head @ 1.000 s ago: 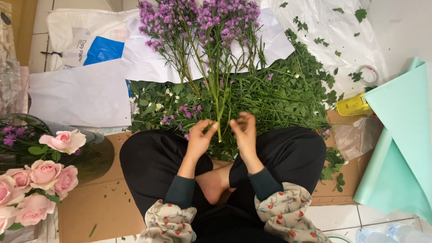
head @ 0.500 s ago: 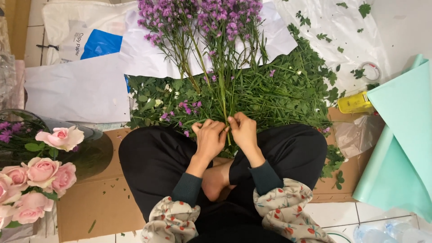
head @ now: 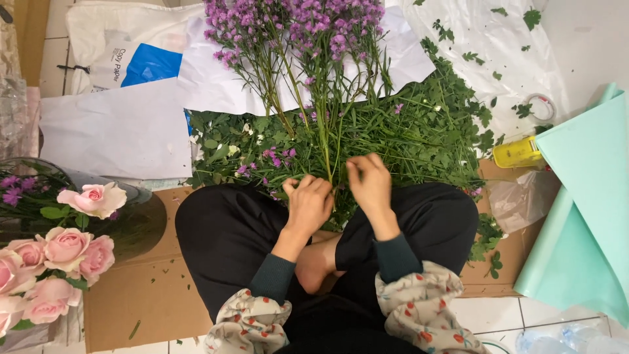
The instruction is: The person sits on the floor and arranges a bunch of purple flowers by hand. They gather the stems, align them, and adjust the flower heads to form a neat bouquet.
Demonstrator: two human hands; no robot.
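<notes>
I sit cross-legged on flattened cardboard [head: 151, 295]. A bunch of purple-flowered stems [head: 295, 26] lies in front of my knees, blooms pointing away over white paper. My left hand [head: 309, 203] and my right hand [head: 368, 180] are side by side at the lower ends of the green stems [head: 325, 147], fingers curled around them. Under and around the stems spreads a thick pile of stripped green leaves [head: 419, 131].
Pink roses [head: 59, 252] stand at the left beside a dark glass vase [head: 134, 219]. Mint-green wrapping sheets [head: 583, 216] lie at the right, with a yellow tape dispenser [head: 517, 152] and a tape roll [head: 541, 107] behind them. White paper sheets [head: 111, 131] cover the floor at upper left.
Both hands slid slightly forward and closer together on the stem ends. The view shifted a little; the bunch stays in place.
</notes>
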